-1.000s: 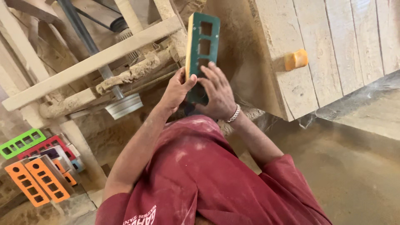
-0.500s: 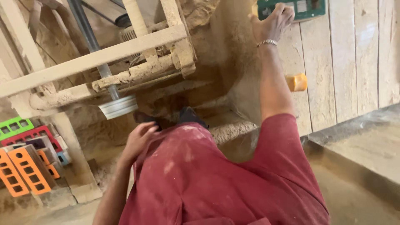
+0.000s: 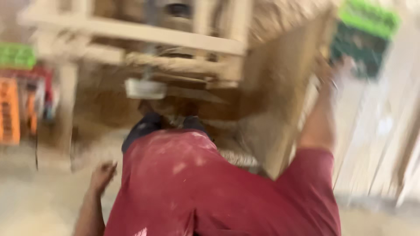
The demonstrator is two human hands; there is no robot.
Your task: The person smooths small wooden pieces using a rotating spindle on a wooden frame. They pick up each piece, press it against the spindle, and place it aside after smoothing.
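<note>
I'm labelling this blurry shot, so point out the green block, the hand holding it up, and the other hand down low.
green block (image 3: 365,39), head view, on its dark green face.
right hand (image 3: 334,72), head view, on the blurred hand at the block's lower left edge.
left hand (image 3: 103,175), head view, on the back of the hand.

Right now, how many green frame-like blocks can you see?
2. One green block is at the upper right, at the raised right hand. A second green block sits at the far left, above the orange ones. The picture is blurred, so others may be hidden.
</note>
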